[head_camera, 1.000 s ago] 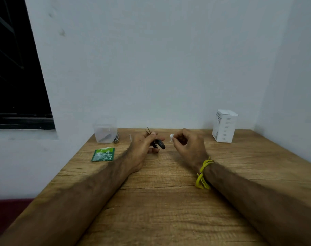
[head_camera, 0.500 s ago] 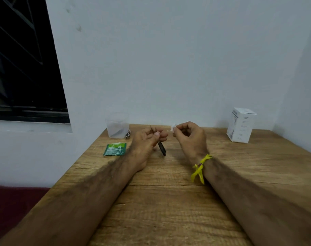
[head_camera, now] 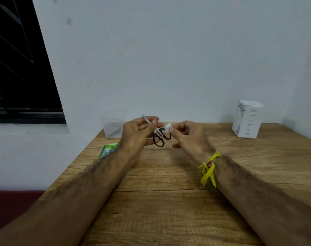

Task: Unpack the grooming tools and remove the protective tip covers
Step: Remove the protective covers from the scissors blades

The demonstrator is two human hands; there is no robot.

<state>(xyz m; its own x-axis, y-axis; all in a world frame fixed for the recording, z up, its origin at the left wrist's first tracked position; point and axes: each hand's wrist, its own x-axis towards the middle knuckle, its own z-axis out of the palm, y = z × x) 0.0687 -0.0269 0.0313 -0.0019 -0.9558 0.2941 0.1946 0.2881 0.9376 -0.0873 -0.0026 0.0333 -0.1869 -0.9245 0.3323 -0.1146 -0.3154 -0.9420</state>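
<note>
Scissors (head_camera: 158,134), small ones with black ring handles, are in my left hand (head_camera: 137,134), held above the wooden table (head_camera: 169,201) near its far edge; my fingers are curled around the blades and the metal tip points up and to the left, bare as far as I can see. My right hand (head_camera: 188,137) pinches a small white cover (head_camera: 168,127) between thumb and fingertips, just beside the handles. I think the scissors are light and stiff, and the steel is smooth, so it can slip; the safer place to hold is the handles or the flat sides of the blades, not the sharp point. The cover looks tiny and light, easy to drop and lose. Behind my left hand stands a clear plastic container (head_camera: 113,126) with something dark inside, which I cannot identify. A green sachet (head_camera: 109,150) lies near the left edge, and a white box (head_camera: 248,119) stands far to the right. Nothing blocks the space between my hands.
</note>
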